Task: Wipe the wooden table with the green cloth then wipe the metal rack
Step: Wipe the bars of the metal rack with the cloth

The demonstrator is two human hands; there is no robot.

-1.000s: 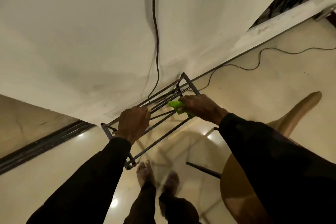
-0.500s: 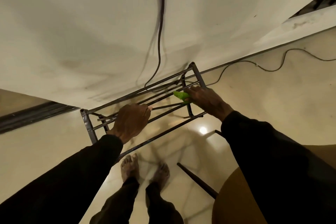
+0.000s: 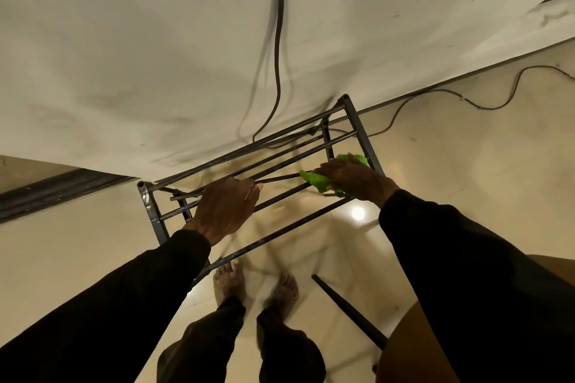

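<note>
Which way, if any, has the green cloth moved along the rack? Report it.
Yes. The green cloth, under the right hand, has slid toward the right end rail of the metal rack, now reaching it.

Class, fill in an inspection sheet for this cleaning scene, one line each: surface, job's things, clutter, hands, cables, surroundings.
Surface: glossy tiled floor; the rack stands on it.
Job's things: metal rack by the wall; green cloth at its right end; wooden table partly in view, lower right.
Clutter: nothing seen.
Hands: left hand grips a rack bar; right hand holds the cloth against the rack.
Cables: wall cable hangs down behind the rack; floor cable trails along the right.
Surroundings: pale wall; bare feet beside the rack.
</note>
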